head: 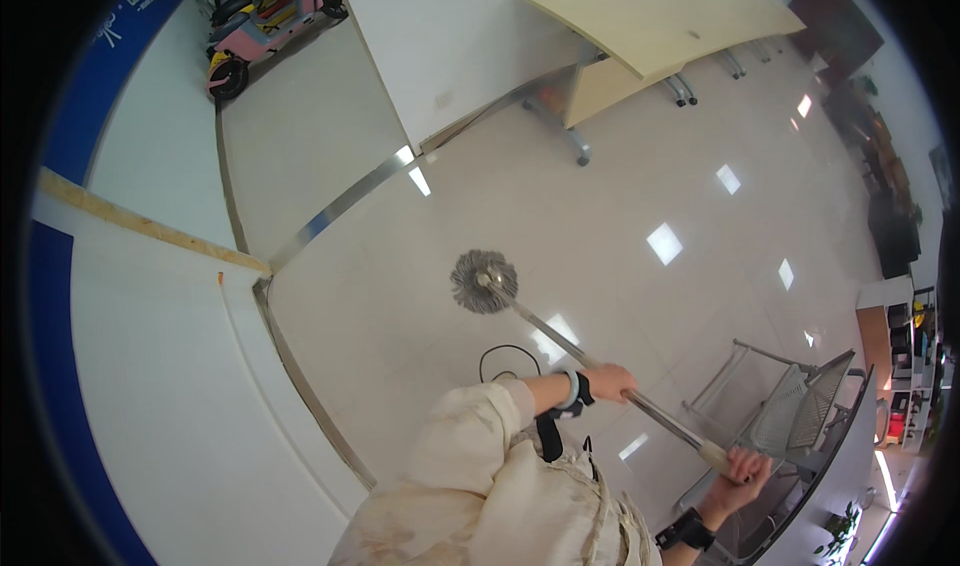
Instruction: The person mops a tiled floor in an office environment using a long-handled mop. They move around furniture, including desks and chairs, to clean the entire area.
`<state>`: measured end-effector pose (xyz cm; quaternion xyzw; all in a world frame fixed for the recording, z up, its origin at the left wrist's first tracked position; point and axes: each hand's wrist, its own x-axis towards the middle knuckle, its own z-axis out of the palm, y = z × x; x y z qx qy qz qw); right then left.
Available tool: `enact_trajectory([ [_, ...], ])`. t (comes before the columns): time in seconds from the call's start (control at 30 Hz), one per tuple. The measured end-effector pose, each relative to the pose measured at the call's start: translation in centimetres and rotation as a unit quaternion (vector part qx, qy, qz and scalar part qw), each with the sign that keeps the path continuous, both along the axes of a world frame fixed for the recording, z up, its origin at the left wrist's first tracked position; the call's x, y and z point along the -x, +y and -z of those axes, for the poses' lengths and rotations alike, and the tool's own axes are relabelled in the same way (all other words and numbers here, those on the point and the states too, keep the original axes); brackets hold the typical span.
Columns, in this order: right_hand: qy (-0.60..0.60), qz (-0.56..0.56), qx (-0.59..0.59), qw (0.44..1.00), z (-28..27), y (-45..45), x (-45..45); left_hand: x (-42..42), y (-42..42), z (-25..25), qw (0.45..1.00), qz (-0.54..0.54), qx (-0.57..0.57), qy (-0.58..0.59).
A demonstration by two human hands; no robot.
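Observation:
A round mop head with grey strands (484, 281) lies on the pale tiled floor (600, 228). Its metal handle (553, 335) runs down and to the right, towards my body. Around the middle of the handle, my left hand (609, 383) is closed; a light bangle and a black strap are on that wrist. My right hand (742, 472), with a black band on its wrist, grips the pale end of the handle. A thin black cable (510, 347) loops on the floor beside my left forearm.
A wheeled table (660, 22) stands along the white wall (457, 48). Mesh chairs (787, 408) and a desk (832, 468) are close on the right. A metal threshold strip (341, 204) crosses the doorway, with a pink scooter (270, 33) beyond. White panels (172, 356) flank the left.

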<state>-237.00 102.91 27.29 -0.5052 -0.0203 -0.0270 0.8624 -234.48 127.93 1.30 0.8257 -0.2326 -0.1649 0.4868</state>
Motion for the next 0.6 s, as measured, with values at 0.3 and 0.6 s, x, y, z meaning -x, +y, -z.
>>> enact_trajectory([
  [0.3,0.162,-0.131,-0.009,0.978,14.5,17.9,3.0,9.0,18.7,6.2,0.927,-0.305,-0.219,-0.008],
  [0.6,0.189,-0.135,-0.048,0.971,15.6,16.5,11.5,17.2,17.4,4.3,0.881,-0.293,-0.342,0.146],
])
